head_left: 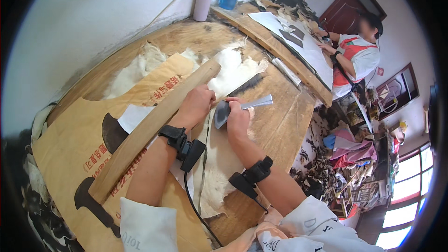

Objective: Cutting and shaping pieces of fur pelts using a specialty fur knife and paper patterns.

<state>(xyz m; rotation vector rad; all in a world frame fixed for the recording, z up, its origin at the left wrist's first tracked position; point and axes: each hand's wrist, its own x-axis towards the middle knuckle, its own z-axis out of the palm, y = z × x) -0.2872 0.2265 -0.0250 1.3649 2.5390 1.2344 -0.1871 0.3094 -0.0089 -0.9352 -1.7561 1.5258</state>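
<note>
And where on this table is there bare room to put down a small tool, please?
Bare tabletop shows right of the right hand, below the whitish tube; a smaller patch lies between the lilac tumbler and the white fur. Left is crowded: brown paper, wooden bar, crescent blades.

White walls (84, 28), a red door (344, 5), bright windows (405, 189) (lower right).

Bright daylight; windows (405, 188) blown out; edges bowed, rim black.
</note>
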